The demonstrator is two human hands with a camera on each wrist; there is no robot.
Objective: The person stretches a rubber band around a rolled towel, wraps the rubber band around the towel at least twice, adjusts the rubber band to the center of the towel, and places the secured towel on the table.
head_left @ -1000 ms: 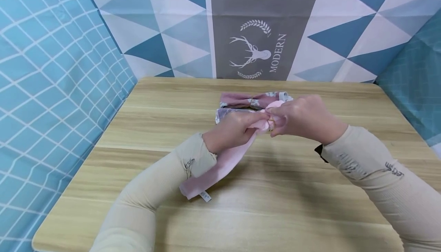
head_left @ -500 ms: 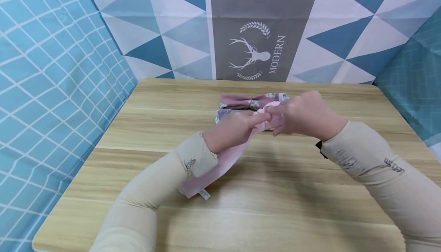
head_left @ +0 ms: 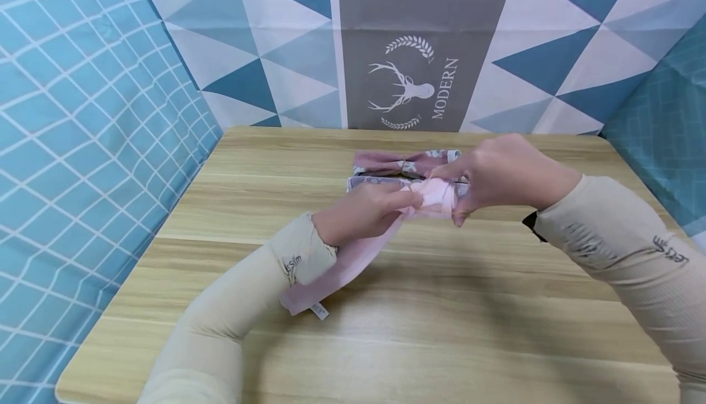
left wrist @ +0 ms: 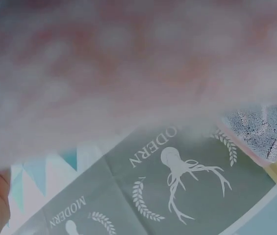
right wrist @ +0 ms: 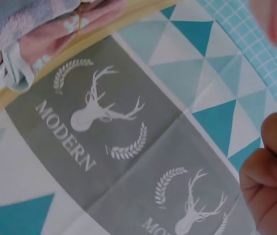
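Observation:
A light pink towel [head_left: 353, 263] with a small white tag [head_left: 318, 311] slants across the head view, its tagged end toward the person. My left hand [head_left: 358, 211] pinches it near its bunched far end. My right hand [head_left: 507, 171] grips that end from the right, thumb and fingers spread around it. A thin yellowish rubber band [head_left: 438, 210] runs over the bunched part between the hands. In the left wrist view a blurred pinkish cloth [left wrist: 128, 68] fills the top. Curled fingers [right wrist: 270, 166] show at the right of the right wrist view.
Behind the hands lie a rolled dusty-pink patterned towel [head_left: 375, 160], cinched by a band, and a grey patterned towel [head_left: 371, 181] partly hidden by the hands. They are on a wooden table [head_left: 469, 330]. A printed cloth backdrop [head_left: 298, 54] rises along the table's far edge.
My right hand has shifted right and opened wider around the towel's end, exposing more of it. My left hand has moved slightly left, and the tagged end has shifted left with it.

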